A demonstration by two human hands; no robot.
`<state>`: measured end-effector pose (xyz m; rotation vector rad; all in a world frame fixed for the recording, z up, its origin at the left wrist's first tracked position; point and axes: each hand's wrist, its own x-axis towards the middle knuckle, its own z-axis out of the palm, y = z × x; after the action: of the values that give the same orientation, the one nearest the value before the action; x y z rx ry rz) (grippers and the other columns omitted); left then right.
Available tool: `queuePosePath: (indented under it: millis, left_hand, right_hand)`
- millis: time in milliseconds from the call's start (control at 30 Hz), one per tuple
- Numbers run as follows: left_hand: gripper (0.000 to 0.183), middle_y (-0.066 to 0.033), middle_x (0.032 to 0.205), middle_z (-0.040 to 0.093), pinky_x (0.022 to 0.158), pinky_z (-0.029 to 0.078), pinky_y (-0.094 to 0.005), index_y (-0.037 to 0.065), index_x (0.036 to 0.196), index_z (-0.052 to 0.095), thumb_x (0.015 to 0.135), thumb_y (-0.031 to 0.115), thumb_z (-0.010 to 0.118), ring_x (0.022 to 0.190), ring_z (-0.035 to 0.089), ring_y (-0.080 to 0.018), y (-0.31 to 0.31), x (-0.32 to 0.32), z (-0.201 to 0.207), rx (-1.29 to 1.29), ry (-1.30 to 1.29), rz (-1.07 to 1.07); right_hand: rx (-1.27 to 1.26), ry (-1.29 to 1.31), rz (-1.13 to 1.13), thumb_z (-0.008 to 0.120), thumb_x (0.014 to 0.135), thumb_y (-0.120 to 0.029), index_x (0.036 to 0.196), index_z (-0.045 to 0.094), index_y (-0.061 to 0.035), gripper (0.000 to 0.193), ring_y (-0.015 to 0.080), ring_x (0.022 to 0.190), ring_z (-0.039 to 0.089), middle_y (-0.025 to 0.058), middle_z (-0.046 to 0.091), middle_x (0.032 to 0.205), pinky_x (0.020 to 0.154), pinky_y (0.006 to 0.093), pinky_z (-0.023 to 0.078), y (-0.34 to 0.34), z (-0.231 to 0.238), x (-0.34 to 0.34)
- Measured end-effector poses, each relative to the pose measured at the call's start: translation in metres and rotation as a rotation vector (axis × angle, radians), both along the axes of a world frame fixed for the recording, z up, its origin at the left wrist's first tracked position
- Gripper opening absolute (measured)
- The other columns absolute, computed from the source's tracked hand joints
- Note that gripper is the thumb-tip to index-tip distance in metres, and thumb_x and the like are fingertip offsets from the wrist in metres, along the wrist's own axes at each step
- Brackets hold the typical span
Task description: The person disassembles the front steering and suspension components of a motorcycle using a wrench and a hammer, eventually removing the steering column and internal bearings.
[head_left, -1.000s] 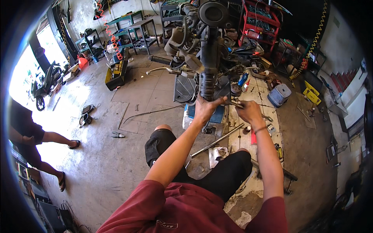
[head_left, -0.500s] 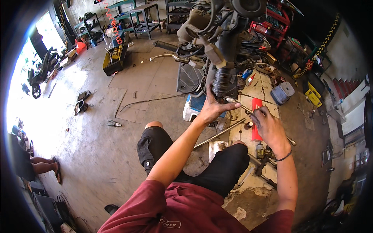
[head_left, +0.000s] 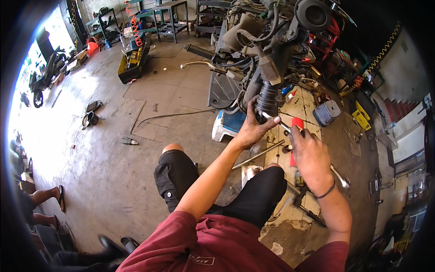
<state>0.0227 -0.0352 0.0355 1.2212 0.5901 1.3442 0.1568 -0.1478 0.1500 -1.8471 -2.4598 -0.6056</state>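
A partly stripped motorcycle stands in front of me, with its handlebar lever (head_left: 199, 65) pointing left. From it a black ribbed rubber boot (head_left: 267, 98) hangs down toward my knees. My left hand (head_left: 253, 130) grips the boot's lower end; its thumb reaches right to the wrench, and some fingers are hidden behind the part. My right hand (head_left: 311, 155) is closed around the shaft of a long metal wrench (head_left: 336, 173). One wrench end meets the underside near my left thumb, while the other sticks out past my right wrist.
Under the motorcycle is a blue-topped white stool (head_left: 225, 123). A metal rod (head_left: 258, 154) and a red strip (head_left: 297, 122) lie near my knees. Right of them stands a grey container (head_left: 327, 112). Pliers (head_left: 129, 141) and a toolbox (head_left: 135, 61) are on the floor leftward. A person's leg (head_left: 47, 196) shows far left.
My right hand has shifted slightly lower with the wrench, whose outer end now hangs lower. My left hand keeps its place at the boot. A blurred dark shape has appeared at the lower left.
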Motion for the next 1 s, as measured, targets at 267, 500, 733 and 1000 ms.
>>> queuePosePath:
  millis: [267,500,733,1000]
  left_hand:
    - [0.072,-0.0065,0.099,0.054,0.061,0.043,-0.0255,0.011,0.14,0.018,0.089,0.026,0.067,0.074,0.048,-0.0108,0.009,-0.01,-0.009,-0.12,-0.026,-0.133]
    - [0.065,-0.0035,0.081,0.055,0.056,0.041,-0.0269,0.0,0.121,0.044,0.081,0.044,0.07,0.064,0.046,-0.01,0.009,0.005,-0.006,-0.201,0.044,0.002]
    - [0.056,-0.0026,0.083,0.057,0.065,0.043,-0.0252,-0.004,0.108,0.051,0.081,0.042,0.071,0.071,0.049,-0.0107,0.009,0.008,0.002,-0.07,-0.083,0.027]
    - [0.053,-0.0042,0.081,0.058,0.063,0.046,-0.0284,0.001,0.109,0.048,0.072,0.022,0.08,0.07,0.053,-0.013,0.01,0.005,0.017,-0.28,-0.023,-0.157]
  right_hand:
    - [0.054,-0.113,-0.163,0.054,0.084,-0.008,0.116,0.058,-0.0048,0.033,0.0232,0.075,0.065,0.0111,0.063,0.08,0.056,0.0318,0.054,0.004,0.007,-0.055]
    - [0.126,-0.217,-0.195,0.058,0.081,-0.009,0.105,0.06,-0.002,0.026,0.022,0.073,0.064,0.0107,0.064,0.08,0.057,0.031,0.053,-0.028,0.013,-0.043]
    - [0.02,-0.298,-0.496,0.052,0.084,-0.009,0.093,0.06,-0.002,0.014,0.0245,0.06,0.066,0.0114,0.063,0.065,0.05,0.0332,0.053,-0.082,0.033,-0.032]
    - [-0.012,-0.17,-0.701,0.056,0.08,-0.012,0.08,0.063,-0.003,0.011,0.0316,0.066,0.067,0.015,0.065,0.069,0.059,0.0418,0.054,-0.065,0.031,-0.036]
